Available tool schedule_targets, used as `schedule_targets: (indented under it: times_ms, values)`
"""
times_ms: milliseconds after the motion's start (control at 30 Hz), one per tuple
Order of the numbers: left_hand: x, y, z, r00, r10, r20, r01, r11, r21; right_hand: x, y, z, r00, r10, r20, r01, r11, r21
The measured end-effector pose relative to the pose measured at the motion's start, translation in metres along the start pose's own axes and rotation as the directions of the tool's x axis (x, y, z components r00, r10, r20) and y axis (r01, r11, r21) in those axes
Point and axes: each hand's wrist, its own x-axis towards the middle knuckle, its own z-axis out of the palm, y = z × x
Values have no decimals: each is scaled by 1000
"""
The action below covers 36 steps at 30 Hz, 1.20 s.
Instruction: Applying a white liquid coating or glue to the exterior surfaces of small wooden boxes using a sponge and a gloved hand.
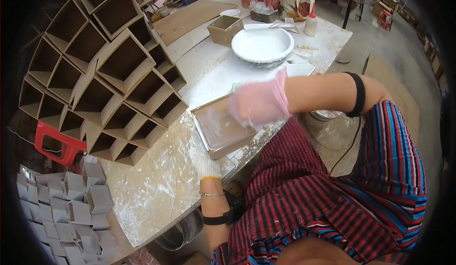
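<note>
A shallow brown wooden box [223,127] lies at the table's near edge, with white smears on its broad face. My left hand [202,153], in a white knitted glove with a yellow cuff, grips the box along its left side; part of the fingers is hidden. Over the box's right part is my right hand [259,101] in a thin pink glove, smeared by motion. A bit of green shows beside it, but whether the fingers hold anything cannot be made out. Behind them stands a wide round basin [262,44] of white paste, with a flat scraper [266,26] across its far rim.
Stacked open brown boxes [126,61] rise on the left. Several grey-white boxes [71,203] are piled below them, near a red plastic stool [57,144]. An open box [225,29] and a red-capped bottle [311,23] stand on the paste-marked table [142,189]. A bucket [325,118] is at my right.
</note>
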Motion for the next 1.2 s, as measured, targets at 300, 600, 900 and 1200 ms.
schedule_targets:
  times_ms: [300,600,900,1200]
  values:
    - [3,-3,-1,998,-30,-50,30,999,-13,30,41,4,924,-360,-128,352,932,-82]
    - [0,9,8,992,-122,-43,112,977,-180,23,14,-5,999,32,-7,-29,952,306]
    - [-8,16,22,986,-112,-121,97,987,-125,17,49,28,950,-289,-118,302,755,582]
    - [-2,13,17,985,-150,-89,130,971,-200,4,-5,49,899,-67,-433,312,791,526]
